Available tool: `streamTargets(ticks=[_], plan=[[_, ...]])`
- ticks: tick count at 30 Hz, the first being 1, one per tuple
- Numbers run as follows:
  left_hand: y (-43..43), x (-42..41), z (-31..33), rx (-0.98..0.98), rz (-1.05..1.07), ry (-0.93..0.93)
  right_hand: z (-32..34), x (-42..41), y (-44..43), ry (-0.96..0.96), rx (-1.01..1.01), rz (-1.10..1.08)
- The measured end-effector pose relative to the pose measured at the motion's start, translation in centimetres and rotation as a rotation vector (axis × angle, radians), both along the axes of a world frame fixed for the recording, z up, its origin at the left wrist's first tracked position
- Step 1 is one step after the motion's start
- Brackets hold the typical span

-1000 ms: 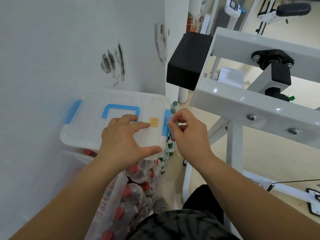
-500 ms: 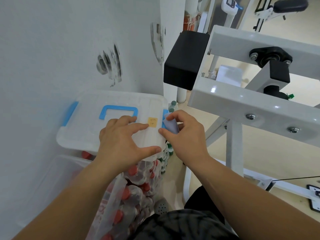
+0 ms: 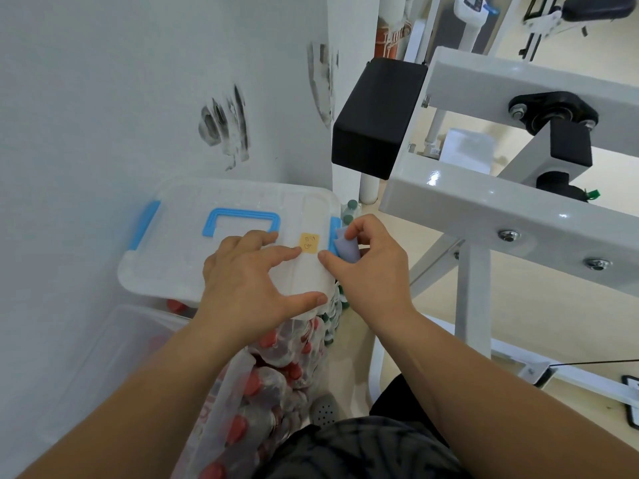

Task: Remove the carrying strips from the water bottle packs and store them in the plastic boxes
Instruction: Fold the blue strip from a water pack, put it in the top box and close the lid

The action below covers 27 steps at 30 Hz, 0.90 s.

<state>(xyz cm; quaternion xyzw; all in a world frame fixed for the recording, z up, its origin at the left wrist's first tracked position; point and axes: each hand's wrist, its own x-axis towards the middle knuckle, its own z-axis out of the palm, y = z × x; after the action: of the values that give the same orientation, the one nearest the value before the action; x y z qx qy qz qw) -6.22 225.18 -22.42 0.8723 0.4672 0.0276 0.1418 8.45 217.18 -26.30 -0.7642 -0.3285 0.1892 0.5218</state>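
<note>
Looking down, you press your left hand (image 3: 249,281) flat on the plastic box (image 3: 166,271), its lid (image 3: 214,195) shut, while your right hand (image 3: 366,267) pinches one freed carrying strip (image 3: 345,248) at the blue latch (image 3: 334,233), so opening and storing seem left, bottle packs (image 3: 276,375) below.

Bare left hand (image 3: 249,281) and right hand (image 3: 366,267), dark mottled garment (image 3: 363,447), grey perforated shoe (image 3: 323,411)
</note>
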Motion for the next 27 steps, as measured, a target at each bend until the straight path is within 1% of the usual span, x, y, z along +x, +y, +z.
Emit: streamTargets(ticks=[3,10,14,15,17,21,24,26,27], plan=[[0.1,0.0,0.1,0.002,0.002,0.008,0.1,0.0,0.0,0.039,0.008,-0.01],[-0.2,0.3,-0.1,0.016,0.001,0.028,-0.3,0.1,-0.2,0.058,0.011,-0.041],[0.1,-0.4,0.0,-0.013,0.011,-0.014,-0.8,1.3,-1.6,0.143,-0.008,-0.055],[0.2,-0.5,0.0,-0.014,0.01,-0.021,-0.7,1.5,-1.9,0.136,-0.011,-0.042],[0.1,-0.4,-0.1,-0.011,0.007,-0.017,-0.4,1.7,-2.2,0.073,-0.002,-0.012],[0.2,-0.4,0.2,-0.029,0.001,-0.037,1.0,1.3,-2.1,-0.075,0.1,0.037],[0.5,-1.3,0.6,-0.072,0.018,-0.172,1.7,0.7,-1.1,-0.173,0.126,0.125],[1.0,-2.8,0.9,-0.019,0.059,-0.284,2.3,0.1,0.1,-0.205,0.108,0.197],[1.5,-3.6,1.1,0.022,0.094,-0.31,2.7,-0.3,0.9,-0.216,0.087,0.235]])
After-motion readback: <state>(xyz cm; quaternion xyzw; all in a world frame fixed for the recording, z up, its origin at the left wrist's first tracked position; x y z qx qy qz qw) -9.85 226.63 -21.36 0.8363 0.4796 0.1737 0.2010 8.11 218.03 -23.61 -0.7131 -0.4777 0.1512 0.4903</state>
